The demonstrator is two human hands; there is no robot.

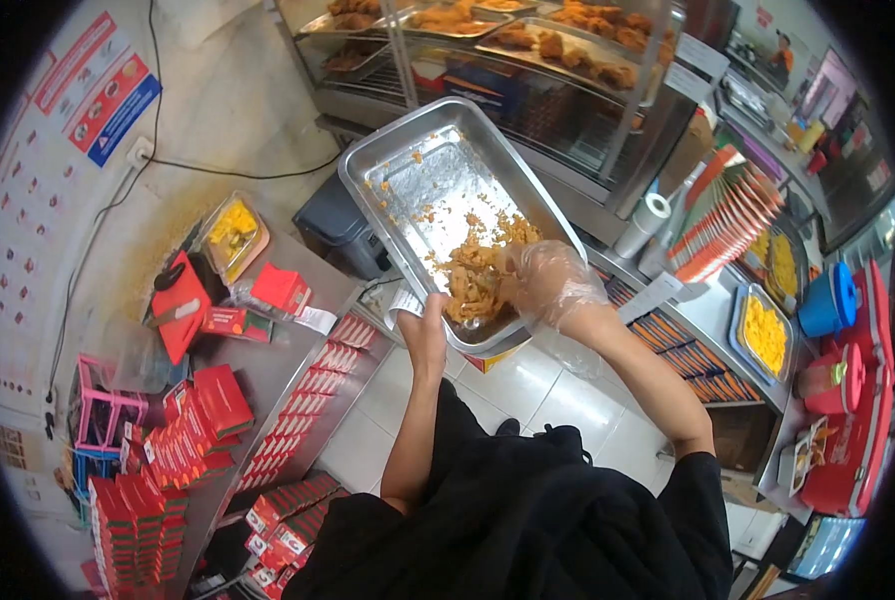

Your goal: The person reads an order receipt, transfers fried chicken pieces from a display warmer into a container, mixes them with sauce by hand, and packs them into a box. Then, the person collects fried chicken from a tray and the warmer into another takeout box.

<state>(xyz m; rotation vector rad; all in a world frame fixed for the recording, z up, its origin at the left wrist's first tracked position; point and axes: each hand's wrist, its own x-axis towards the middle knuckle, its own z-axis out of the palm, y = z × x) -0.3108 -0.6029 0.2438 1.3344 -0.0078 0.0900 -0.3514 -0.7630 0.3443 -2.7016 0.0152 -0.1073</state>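
A deep metal tray (438,130) is tilted in front of me, with crumbs scattered over its bottom. Golden-brown fried chicken pieces (473,285) are heaped at its near end. My left hand (427,335) grips the tray's near-left edge, thumb over the rim. Just beside that hand is a white curled item (404,303), perhaps paper. Inside the tray, my right hand (558,285), in a loose clear plastic glove, is closed on fried chicken at the right of the heap; its fingertips are partly hidden.
A glass display case (528,90) with trays of fried chicken stands ahead. On the left counter are a red cutting board (180,310), a knife and stacked red boxes (198,430). To the right are stacked paper sleeves (728,215), a yellow-food tray (763,335) and a red cooler (853,440).
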